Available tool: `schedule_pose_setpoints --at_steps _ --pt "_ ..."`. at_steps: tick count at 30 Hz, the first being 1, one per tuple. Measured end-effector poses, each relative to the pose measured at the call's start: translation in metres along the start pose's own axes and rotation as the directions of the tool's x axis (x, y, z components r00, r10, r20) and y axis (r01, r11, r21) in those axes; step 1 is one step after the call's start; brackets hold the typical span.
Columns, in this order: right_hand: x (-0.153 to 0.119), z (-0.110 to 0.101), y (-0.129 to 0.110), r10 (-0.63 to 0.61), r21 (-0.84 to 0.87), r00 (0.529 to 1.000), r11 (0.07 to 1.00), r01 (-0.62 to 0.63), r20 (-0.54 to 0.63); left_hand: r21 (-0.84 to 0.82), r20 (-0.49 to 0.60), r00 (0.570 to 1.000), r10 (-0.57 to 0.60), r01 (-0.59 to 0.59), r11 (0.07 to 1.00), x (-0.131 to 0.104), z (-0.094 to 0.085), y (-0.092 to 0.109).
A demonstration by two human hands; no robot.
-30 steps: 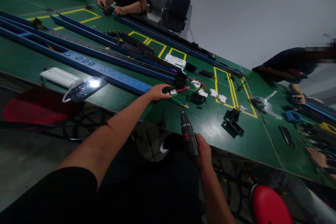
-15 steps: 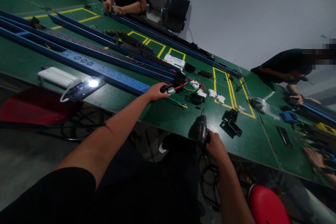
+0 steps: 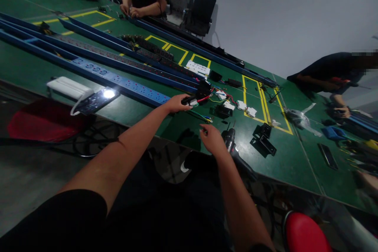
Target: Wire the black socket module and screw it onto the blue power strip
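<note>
Drill (image 3: 233, 150) apparently lies beside right hand (image 3: 213, 140).

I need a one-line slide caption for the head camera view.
Left hand grips wired black part; right hand hovers beside electric screwdriver on green table.

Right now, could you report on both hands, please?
Left hand grips wired module. Right hand open, beside drill lying on table. Loose wires between them.

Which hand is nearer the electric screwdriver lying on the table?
Right. The right hand hovers just beside the electric screwdriver; the left hand is farther up, on the wired module.
</note>
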State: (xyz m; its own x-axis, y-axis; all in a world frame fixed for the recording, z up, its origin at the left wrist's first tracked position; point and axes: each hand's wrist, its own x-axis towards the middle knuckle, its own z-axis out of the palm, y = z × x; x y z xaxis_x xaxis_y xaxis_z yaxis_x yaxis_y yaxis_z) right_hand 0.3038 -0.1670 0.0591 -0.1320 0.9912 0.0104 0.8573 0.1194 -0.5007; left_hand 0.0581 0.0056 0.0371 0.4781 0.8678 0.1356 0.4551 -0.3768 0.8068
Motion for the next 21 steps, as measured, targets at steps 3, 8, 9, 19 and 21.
schedule_pose_setpoints --at_steps 3,8,9,19,21 --pt "0.054 0.039 -0.021 0.038 -0.076 0.998 0.996 -0.043 -0.059 0.005 -0.011 1.0 -0.001 0.001 1.0 0.0 0.001 0.0" --pt "0.09 0.063 -0.019 0.008 -0.147 0.997 0.989 -0.019 -0.078 0.032 -0.043 0.999 -0.011 0.012 0.999 0.0 0.0 0.001" --pt "0.092 0.064 -0.017 0.007 -0.155 0.997 0.988 -0.02 -0.082 0.03 -0.043 0.999 -0.01 0.012 0.999 0.0 -0.001 0.001" --pt "0.088 0.066 -0.013 -0.033 -0.085 0.995 0.996 0.025 -0.091 0.02 -0.026 1.0 -0.009 0.009 1.0 0.001 -0.002 -0.001" --pt "0.083 0.068 -0.005 -0.027 0.041 0.992 0.999 0.032 -0.12 0.012 -0.027 1.0 -0.004 0.005 1.0 0.001 -0.002 -0.002"
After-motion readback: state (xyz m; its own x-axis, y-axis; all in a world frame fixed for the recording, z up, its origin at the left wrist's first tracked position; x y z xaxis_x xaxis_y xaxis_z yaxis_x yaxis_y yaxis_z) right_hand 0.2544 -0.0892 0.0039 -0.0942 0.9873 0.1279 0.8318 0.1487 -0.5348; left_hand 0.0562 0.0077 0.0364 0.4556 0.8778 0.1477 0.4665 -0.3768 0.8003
